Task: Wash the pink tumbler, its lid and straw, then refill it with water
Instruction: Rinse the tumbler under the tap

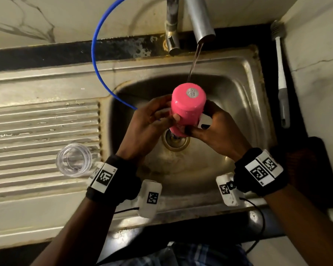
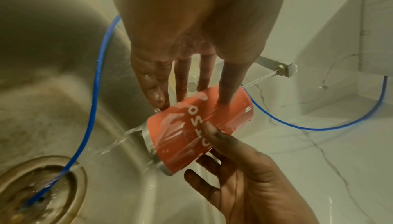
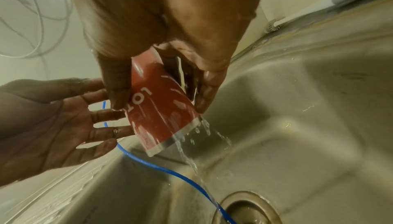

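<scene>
Hands meet over the steel sink (image 1: 244,89), near its middle. The right hand (image 1: 217,131) has its fingers (image 3: 116,83) and thumb wrapped round the pink tumbler (image 1: 186,110), holding it upside down with its base up and its mouth tilted down toward the drain (image 1: 176,142); water spills from the rim. The left hand (image 1: 148,123) is at the tumbler's nine o'clock, its fingers (image 2: 227,84) straight and spread, the tips touching the wet side. A clear lid (image 1: 73,160) rests on the ribbed drainboard at eight o'clock. Farther off, a blue tube (image 1: 93,54) loops from the wall down into the basin. At twelve o'clock the tap (image 1: 199,20) runs a thin stream down behind the tumbler. A long-handled brush (image 1: 281,73) lies on the bench at two o'clock.
</scene>
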The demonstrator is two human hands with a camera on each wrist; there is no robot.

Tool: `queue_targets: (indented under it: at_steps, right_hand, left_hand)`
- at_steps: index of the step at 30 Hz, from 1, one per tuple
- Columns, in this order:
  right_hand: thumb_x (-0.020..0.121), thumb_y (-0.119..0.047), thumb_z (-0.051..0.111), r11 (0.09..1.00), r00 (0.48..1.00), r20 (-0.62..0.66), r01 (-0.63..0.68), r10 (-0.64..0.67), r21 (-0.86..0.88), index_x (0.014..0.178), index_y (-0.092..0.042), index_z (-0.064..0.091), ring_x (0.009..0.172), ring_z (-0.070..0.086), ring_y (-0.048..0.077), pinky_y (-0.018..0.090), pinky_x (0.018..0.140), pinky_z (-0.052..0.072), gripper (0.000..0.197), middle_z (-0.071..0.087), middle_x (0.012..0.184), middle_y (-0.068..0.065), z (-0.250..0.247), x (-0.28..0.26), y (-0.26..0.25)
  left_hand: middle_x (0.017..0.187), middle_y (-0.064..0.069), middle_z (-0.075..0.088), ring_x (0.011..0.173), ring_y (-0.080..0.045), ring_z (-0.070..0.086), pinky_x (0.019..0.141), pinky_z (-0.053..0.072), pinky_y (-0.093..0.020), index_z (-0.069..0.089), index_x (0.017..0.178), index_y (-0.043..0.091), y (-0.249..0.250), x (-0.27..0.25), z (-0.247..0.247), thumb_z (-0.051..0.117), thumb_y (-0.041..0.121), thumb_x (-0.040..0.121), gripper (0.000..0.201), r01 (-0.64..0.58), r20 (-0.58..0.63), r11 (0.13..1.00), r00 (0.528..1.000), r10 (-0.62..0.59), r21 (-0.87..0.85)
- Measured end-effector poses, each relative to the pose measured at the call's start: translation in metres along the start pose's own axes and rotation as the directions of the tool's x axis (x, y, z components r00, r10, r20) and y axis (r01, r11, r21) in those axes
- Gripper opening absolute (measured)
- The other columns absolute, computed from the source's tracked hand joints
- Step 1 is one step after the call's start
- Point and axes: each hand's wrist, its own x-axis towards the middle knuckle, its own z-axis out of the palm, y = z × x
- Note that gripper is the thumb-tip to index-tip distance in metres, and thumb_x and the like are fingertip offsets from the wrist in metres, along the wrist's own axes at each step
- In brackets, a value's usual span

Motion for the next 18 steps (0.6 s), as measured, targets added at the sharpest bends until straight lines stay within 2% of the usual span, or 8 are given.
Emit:
queue_targets:
  at_steps: [3, 5, 8, 9, 13, 14, 16, 18]
  right_hand:
    - [0.068, -0.049, 0.093, 1.000, 0.999, -0.038, -0.011, 0.010, -0.016, 0.139, -0.032, 0.056, 0.119, 0.055, -0.010, 0.013, 0.082, 0.051, 0.082, 0.063, 0.131, -0.017, 0.002, -0.009, 0.001]
    - [0.069, -0.048, 0.093, 1.000, 0.997, -0.079, 0.015, -0.016, -0.014, 0.136, -0.034, 0.055, 0.120, 0.055, -0.009, 0.014, 0.083, 0.053, 0.079, 0.062, 0.131, -0.017, 0.001, -0.015, -0.002]
    - [0.073, -0.039, 0.094, 0.994, 0.978, -0.182, 0.107, -0.104, 0.003, 0.138, -0.039, 0.051, 0.126, 0.056, 0.004, 0.032, 0.092, 0.056, 0.078, 0.060, 0.137, -0.009, 0.006, -0.022, -0.002]
    - [0.073, -0.038, 0.093, 0.992, 0.972, -0.202, 0.126, -0.122, 0.006, 0.140, -0.039, 0.051, 0.127, 0.057, 0.008, 0.033, 0.094, 0.055, 0.078, 0.060, 0.139, -0.007, 0.008, -0.022, 0.000]
    - [0.067, -0.045, 0.094, 1.000, 0.993, -0.119, -0.026, 0.026, -0.003, 0.128, -0.033, 0.061, 0.115, 0.063, -0.001, 0.020, 0.087, 0.051, 0.071, 0.068, 0.120, -0.016, 0.012, -0.026, 0.005]
    - [0.066, -0.044, 0.095, 0.999, 0.992, -0.120, -0.036, 0.037, 0.013, 0.128, -0.032, 0.062, 0.114, 0.063, -0.003, 0.019, 0.086, 0.050, 0.071, 0.069, 0.119, -0.018, 0.013, -0.028, 0.005]
    - [0.068, -0.040, 0.095, 0.998, 0.980, -0.197, 0.005, 0.005, 0.055, 0.134, -0.032, 0.059, 0.119, 0.060, -0.002, 0.019, 0.087, 0.052, 0.075, 0.066, 0.127, -0.018, 0.015, -0.032, 0.005]
    - [0.068, -0.040, 0.093, 0.998, 0.977, -0.215, 0.002, 0.011, 0.058, 0.132, -0.037, 0.057, 0.118, 0.058, -0.006, 0.025, 0.090, 0.056, 0.073, 0.065, 0.128, -0.018, 0.016, -0.035, 0.002]
  left_hand:
    - [0.122, 0.003, 0.078, 0.113, -0.003, 0.073, 0.078, 0.053, -0.013, 0.064, 0.142, 0.016, -0.003, -0.011, 0.001, 0.073, 0.002, 0.098, 0.047, 0.006, 0.007, 1.000, 1.000, -0.006, -0.018]
    - [0.123, 0.009, 0.078, 0.113, -0.001, 0.072, 0.077, 0.052, -0.011, 0.064, 0.142, 0.021, -0.003, -0.017, 0.001, 0.071, 0.003, 0.099, 0.048, 0.000, 0.012, 1.000, 1.000, 0.001, -0.028]
    - [0.132, 0.016, 0.074, 0.116, -0.001, 0.071, 0.078, 0.053, -0.012, 0.057, 0.151, 0.024, -0.002, -0.024, 0.002, 0.069, 0.006, 0.101, 0.055, -0.030, 0.009, 0.998, 0.999, 0.031, -0.048]
    - [0.134, 0.016, 0.073, 0.117, 0.000, 0.070, 0.079, 0.054, -0.012, 0.055, 0.153, 0.024, -0.004, -0.024, 0.003, 0.069, 0.007, 0.102, 0.056, -0.028, 0.013, 0.998, 0.999, 0.029, -0.050]
    - [0.113, 0.020, 0.078, 0.098, 0.012, 0.068, 0.075, 0.049, -0.007, 0.057, 0.152, 0.020, -0.015, -0.024, 0.011, 0.065, 0.007, 0.104, 0.051, 0.029, 0.019, 0.999, 0.999, -0.029, -0.044]
    - [0.116, 0.016, 0.078, 0.101, 0.011, 0.068, 0.078, 0.050, -0.008, 0.057, 0.153, 0.019, -0.017, -0.025, 0.012, 0.066, 0.007, 0.104, 0.051, 0.023, 0.012, 0.999, 1.000, -0.022, -0.037]
    - [0.135, 0.005, 0.074, 0.123, -0.003, 0.068, 0.094, 0.055, -0.020, 0.055, 0.155, 0.020, -0.022, -0.026, 0.015, 0.067, 0.009, 0.105, 0.053, -0.013, 0.014, 0.998, 1.000, 0.014, -0.057]
    - [0.140, 0.003, 0.071, 0.125, -0.003, 0.066, 0.099, 0.055, -0.023, 0.053, 0.156, 0.021, -0.026, -0.028, 0.019, 0.064, 0.011, 0.106, 0.052, -0.007, 0.012, 0.996, 1.000, 0.008, -0.094]
